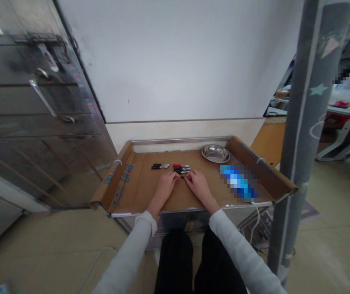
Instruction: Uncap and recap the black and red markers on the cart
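My left hand (165,188) and my right hand (198,184) rest on a flattened cardboard sheet (138,188) that covers a low metal table. Their fingertips meet on a dark marker (181,173) lying between them, each hand pinching one end. Just beyond lie a red-capped marker (180,165) and a black one under it. A further pair of black markers (159,166) lies to the left of those. Both of my sleeves are white.
A shiny metal bowl (215,153) sits at the back right of the cardboard. A blurred blue object (238,182) lies at the right. A grey pole (303,134) stands at the right, a metal door (34,106) at the left, a white wall behind.
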`<state>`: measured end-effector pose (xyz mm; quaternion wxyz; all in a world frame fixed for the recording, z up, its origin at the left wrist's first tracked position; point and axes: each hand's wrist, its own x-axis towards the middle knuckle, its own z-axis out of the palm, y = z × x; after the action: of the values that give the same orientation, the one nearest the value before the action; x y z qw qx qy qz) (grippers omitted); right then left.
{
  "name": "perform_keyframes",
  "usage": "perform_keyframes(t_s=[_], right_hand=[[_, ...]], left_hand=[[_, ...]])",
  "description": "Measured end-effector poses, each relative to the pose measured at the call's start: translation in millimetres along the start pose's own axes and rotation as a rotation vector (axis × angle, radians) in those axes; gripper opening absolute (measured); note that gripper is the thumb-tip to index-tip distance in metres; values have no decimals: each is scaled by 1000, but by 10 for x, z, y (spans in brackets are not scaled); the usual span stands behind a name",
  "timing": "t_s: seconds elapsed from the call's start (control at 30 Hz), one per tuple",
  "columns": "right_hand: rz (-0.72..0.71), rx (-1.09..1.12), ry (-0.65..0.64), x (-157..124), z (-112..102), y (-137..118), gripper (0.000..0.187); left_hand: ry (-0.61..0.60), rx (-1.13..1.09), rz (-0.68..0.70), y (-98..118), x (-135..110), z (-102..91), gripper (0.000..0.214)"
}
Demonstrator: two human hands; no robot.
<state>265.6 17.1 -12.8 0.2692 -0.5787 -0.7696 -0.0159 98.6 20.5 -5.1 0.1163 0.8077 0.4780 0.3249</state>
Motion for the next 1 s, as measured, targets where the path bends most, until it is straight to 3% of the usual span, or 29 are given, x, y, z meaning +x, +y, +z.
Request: perform_keyframes(t_s=[0.23, 0.47, 0.67, 0.77, 0.87, 0.93, 1.0], right_hand=[[90, -30, 24, 41, -46, 101, 17], [5, 142, 70, -103, -68, 196, 21], [19, 319, 70, -102, -47, 39, 20], [20, 527, 96, -53, 8, -124, 20], [71, 791, 135, 11, 106, -281, 22], [193, 1031, 49, 51, 176, -347, 24], [334, 1314, -101, 76, 226, -376, 25]], left_hand=[[53, 146, 18, 69, 169, 80, 15], [274, 308, -148, -282, 51, -174, 22], [157, 383, -206, -519, -98, -360, 15], [106, 298, -190, -458, -219, -383, 12], [36, 79, -54, -273, -315, -369, 13], [40, -48, 41, -104, -334, -338, 15], [163, -120, 42, 70, -315, -285, 18]])
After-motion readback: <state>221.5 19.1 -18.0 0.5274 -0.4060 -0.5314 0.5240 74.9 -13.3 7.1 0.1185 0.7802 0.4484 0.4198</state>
